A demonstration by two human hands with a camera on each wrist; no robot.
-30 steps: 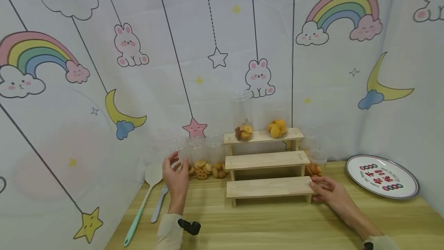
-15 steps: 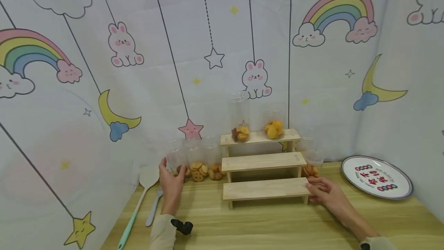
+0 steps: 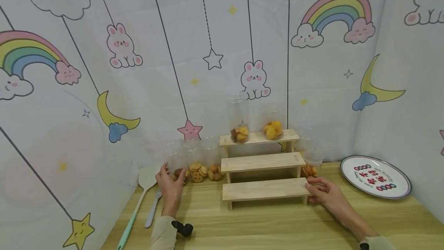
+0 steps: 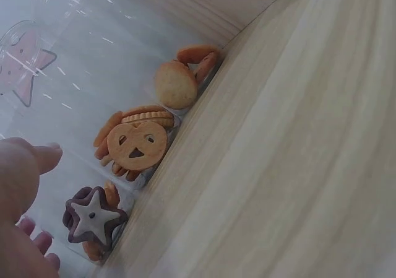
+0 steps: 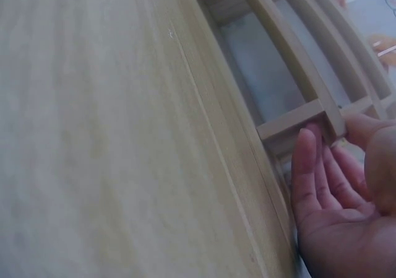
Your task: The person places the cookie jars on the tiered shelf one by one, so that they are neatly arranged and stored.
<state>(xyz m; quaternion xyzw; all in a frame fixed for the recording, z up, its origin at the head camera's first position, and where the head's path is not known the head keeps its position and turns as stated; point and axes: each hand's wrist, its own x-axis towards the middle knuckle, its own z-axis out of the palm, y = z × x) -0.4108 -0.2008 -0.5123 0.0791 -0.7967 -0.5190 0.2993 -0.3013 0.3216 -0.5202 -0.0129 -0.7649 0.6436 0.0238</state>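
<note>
My left hand (image 3: 170, 186) is round the lower part of the leftmost clear jar (image 3: 175, 157), thumb on its right side and fingers on its left. Through that jar's wall, the left wrist view shows a dark star-shaped cookie (image 4: 94, 219). Beside it stand two more clear jars, the middle one (image 3: 194, 155) with a face-shaped cookie (image 4: 137, 147). My right hand (image 3: 324, 192) holds the right end of the lowest step of a three-tier wooden rack (image 3: 263, 189), thumb above and fingers below, as the right wrist view (image 5: 340, 210) shows.
On the rack's top step stand a tall jar (image 3: 239, 117) and a shorter one (image 3: 273, 129) with cookies. More containers (image 3: 310, 167) stand behind the rack's right side. A spatula (image 3: 133, 215) and fork (image 3: 152, 209) lie left; a patterned plate (image 3: 376, 176) is right.
My left hand has come down from the jar's upper part to its lower part, thumb and fingers drawing closer round it. The right hand keeps its place on the rack.
</note>
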